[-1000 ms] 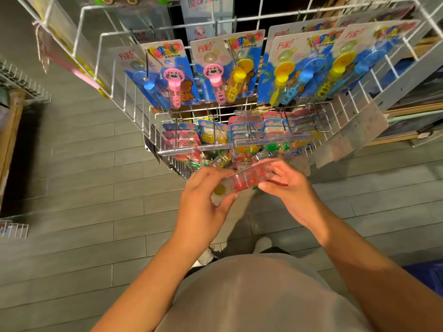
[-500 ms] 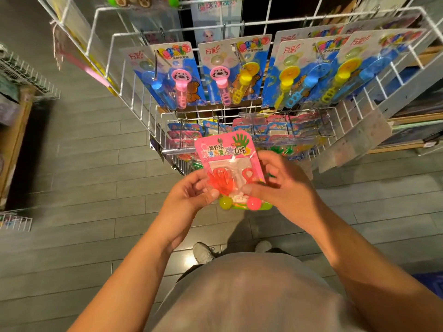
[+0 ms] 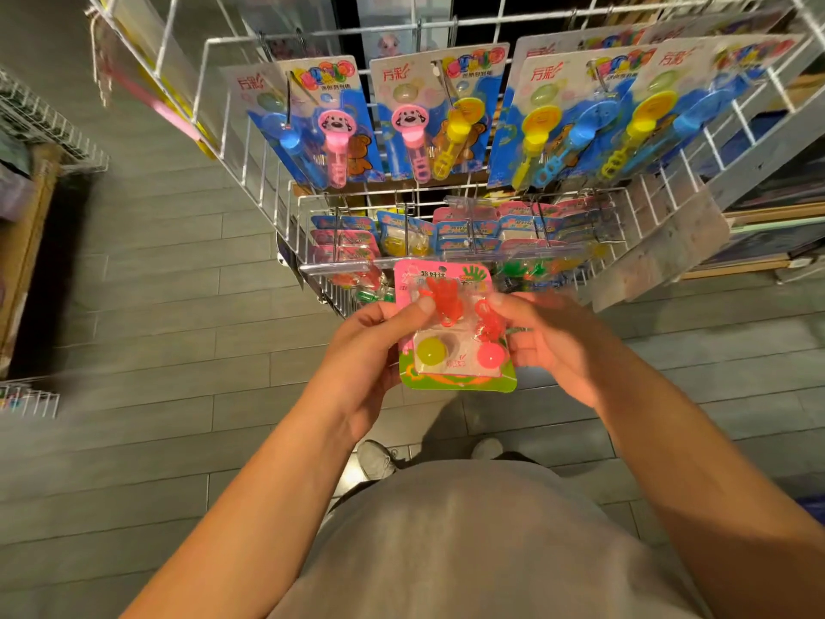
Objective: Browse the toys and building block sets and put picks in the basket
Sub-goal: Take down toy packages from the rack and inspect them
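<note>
Both hands hold one toy pack (image 3: 455,332) up in front of the white wire rack (image 3: 250,140): the left hand (image 3: 370,350) pinches its left edge with the thumb laid over the front, and the right hand (image 3: 553,346) grips its right edge with curled fingers. The pack (pink card above, green below) shows red sticky-hand toys, a yellow ball and a pink ball under a clear blister. Behind it hang bubble wand cards (image 3: 428,113) on the upper hooks and smaller packs (image 3: 464,227) on the lower row, above a grey plank floor (image 3: 156,306).
</note>
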